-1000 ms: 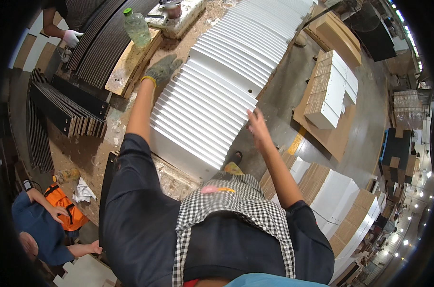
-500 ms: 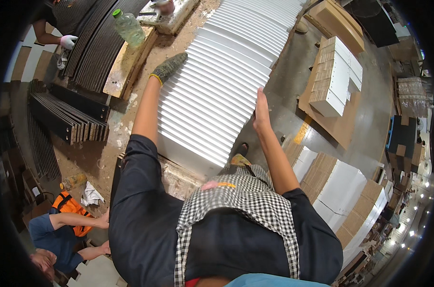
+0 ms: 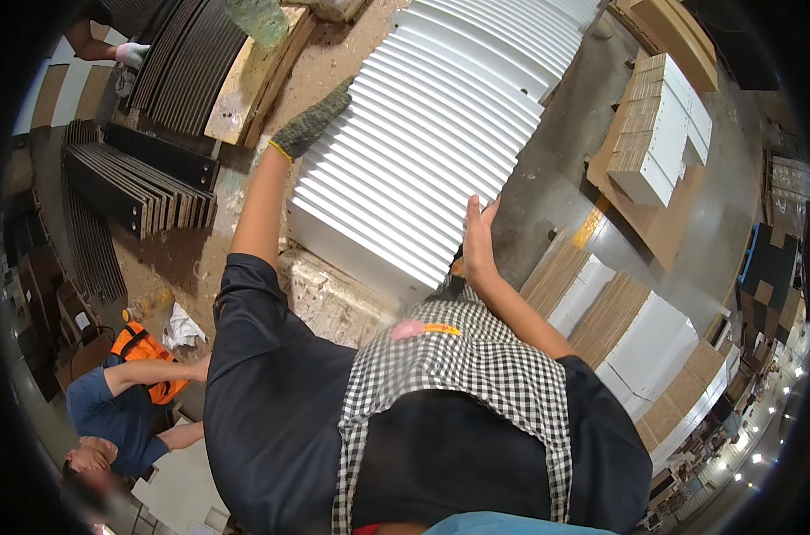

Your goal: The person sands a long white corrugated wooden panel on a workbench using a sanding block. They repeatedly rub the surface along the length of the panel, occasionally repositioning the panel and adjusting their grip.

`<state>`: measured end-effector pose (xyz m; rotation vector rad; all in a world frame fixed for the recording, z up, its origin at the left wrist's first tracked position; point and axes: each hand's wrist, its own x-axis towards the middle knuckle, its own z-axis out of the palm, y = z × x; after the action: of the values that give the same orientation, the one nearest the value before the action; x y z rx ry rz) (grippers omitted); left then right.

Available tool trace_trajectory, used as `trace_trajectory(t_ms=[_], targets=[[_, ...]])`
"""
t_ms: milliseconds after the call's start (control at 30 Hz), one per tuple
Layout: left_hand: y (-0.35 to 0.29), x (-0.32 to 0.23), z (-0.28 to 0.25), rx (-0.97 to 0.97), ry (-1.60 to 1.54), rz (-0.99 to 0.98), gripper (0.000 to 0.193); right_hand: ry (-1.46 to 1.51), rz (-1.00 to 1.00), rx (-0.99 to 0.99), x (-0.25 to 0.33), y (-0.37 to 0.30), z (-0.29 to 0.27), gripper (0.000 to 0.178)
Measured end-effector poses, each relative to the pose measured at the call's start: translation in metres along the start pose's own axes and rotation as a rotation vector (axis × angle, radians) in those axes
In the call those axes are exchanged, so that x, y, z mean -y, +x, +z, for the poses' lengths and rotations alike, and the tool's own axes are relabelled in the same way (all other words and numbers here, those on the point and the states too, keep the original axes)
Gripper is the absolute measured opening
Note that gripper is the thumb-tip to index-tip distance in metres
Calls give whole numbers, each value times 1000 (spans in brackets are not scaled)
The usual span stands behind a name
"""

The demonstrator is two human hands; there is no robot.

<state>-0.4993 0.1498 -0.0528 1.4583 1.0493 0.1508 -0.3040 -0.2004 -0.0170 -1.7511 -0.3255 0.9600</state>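
- Head view: a long stack of white flat panels standing on edge (image 3: 441,134) runs from the picture's centre up toward 1 o'clock, resting on a dusty worktop (image 3: 334,303).
- Left hand (image 3: 311,120), in a speckled grey-green work glove, lies flat against the stack's side at about 11 o'clock; its fingers look held together and straight, gripping nothing.
- Right hand (image 3: 478,236), bare, presses the opposite side near the closest panels, just right of centre; fingers (image 3: 473,214) extended and close together, flat on the panel edges.
- Step in hand, as I judge it: squaring the stack between both palms. A next move would call for even pressure from both sides so no panel slips out.
- Dark slats (image 3: 137,192) lie fanned at 9 o'clock.
- Cardboard-wrapped white bundles (image 3: 659,129) sit at 2 o'clock.
- Another person in an orange vest (image 3: 128,383) crouches at 8 o'clock.
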Motion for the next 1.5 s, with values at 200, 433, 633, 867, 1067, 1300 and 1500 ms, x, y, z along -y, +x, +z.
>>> trace_trajectory(t_ms=[200, 433, 633, 867, 1067, 1300, 1500], targets=[[-21, 15, 10, 8, 329, 180, 52, -13, -28, 171, -17, 10, -12, 107], [5, 5, -4, -59, 872, 313, 52, 121, -95, 43, -2, 72, -75, 74], [119, -46, 30, -124, 1788, 464, 55, 184, -232, -17, 51, 179, -99, 77], [185, -137, 56, 0, 972, 207, 57, 41, -355, -45, 82, 291, -69, 102], [196, -105, 53, 70, 514, 88, 51, 176, -231, 57, 90, 264, -65, 96], [180, -40, -17, 257, 654, 122, 51, 48, -68, 356, 81, 232, -83, 98], [242, -159, 15, 6, 36, 105, 58, 68, -168, 15, 92, 315, -106, 82]])
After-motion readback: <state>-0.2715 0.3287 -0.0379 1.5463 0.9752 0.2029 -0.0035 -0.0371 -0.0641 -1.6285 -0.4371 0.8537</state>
